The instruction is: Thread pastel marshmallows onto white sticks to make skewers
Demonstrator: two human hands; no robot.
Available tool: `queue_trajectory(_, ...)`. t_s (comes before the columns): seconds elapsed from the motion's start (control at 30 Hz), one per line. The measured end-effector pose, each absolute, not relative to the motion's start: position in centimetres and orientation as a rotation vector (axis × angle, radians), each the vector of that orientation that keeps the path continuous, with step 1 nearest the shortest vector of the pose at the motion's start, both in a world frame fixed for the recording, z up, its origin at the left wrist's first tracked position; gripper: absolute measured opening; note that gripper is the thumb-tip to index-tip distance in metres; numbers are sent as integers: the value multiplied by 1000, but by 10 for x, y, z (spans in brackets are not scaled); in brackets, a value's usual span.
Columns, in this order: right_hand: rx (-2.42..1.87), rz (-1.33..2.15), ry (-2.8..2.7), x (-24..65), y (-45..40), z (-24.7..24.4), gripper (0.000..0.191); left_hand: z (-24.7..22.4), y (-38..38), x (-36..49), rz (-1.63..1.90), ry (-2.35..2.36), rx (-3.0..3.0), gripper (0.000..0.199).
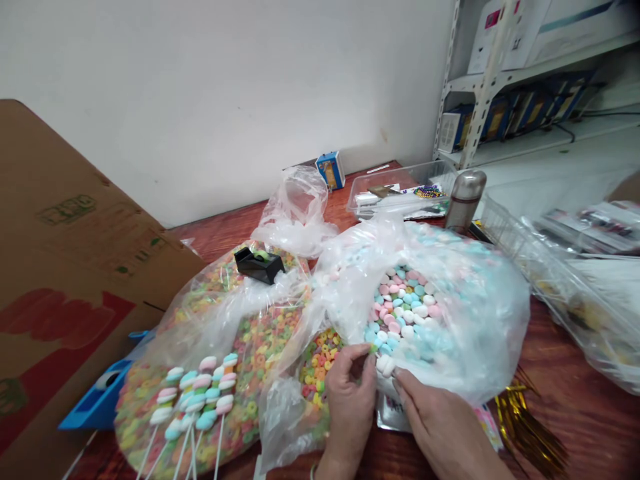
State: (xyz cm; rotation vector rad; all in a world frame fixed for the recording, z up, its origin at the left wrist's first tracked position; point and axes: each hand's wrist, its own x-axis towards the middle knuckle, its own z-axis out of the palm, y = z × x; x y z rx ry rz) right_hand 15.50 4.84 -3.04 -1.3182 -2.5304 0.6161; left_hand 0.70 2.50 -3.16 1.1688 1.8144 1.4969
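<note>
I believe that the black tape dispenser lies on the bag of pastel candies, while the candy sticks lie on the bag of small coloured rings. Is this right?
Not quite: the head view shows the black tape dispenser on the bag of small coloured rings, not on the bag of pastel candies. The candy sticks do lie there.

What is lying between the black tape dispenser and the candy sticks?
In the head view, crumpled clear plastic and many colourful rings lie between them.
</note>
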Motion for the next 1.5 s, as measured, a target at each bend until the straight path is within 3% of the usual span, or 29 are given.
queue_trajectory(0.5, -1357, 567, -2538, 152, 53, -23, 22, -37, 19, 16, 1446, 1792, 1184, 13)
queue_trajectory(0.7, -1408, 760, -2389, 155, 60, -16, 25, -34, 26, 15, 1429, 1777, 1308, 15)
queue_trajectory(1.07, -1383, 838, -2230, 167, 69, -46, 31, -32, 47, 28, 1309, 1711, 1350, 20)
queue_trajectory(1.27, -1337, 984, -2127, 161, 102, -31, 28, -31, 64, 22, 1286, 1672, 1375, 27)
queue_trajectory(1.5, -1448, 774, -2038, 155, 183, -19, 24, -29, 142, 6, 1103, 1850, 1669, 29)
